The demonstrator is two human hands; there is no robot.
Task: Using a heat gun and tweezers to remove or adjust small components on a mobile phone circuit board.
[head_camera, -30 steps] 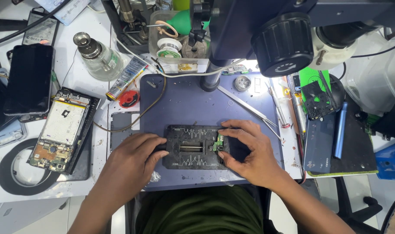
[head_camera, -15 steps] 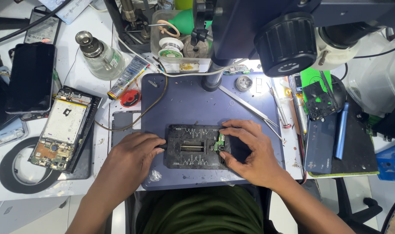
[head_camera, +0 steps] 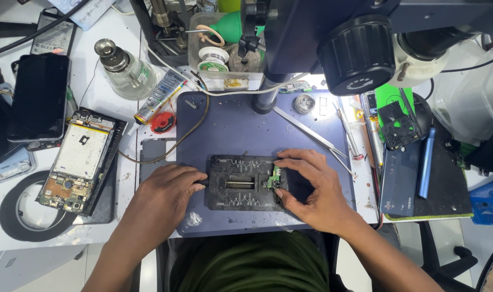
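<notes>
- Black board holder (head_camera: 241,183) sits mid-mat (head_camera: 230,124), its long axis running left to right across the bench.
- Left hand (head_camera: 162,197) presses flat on its left edge, fingers loosely open, bracing it.
- Right hand (head_camera: 311,186) pinches the small green circuit board (head_camera: 272,180) between thumb and fingers at the holder's right end.
- Board's long side runs near-to-far.
- Best done, I'd say: steady brace, light touch.
</notes>
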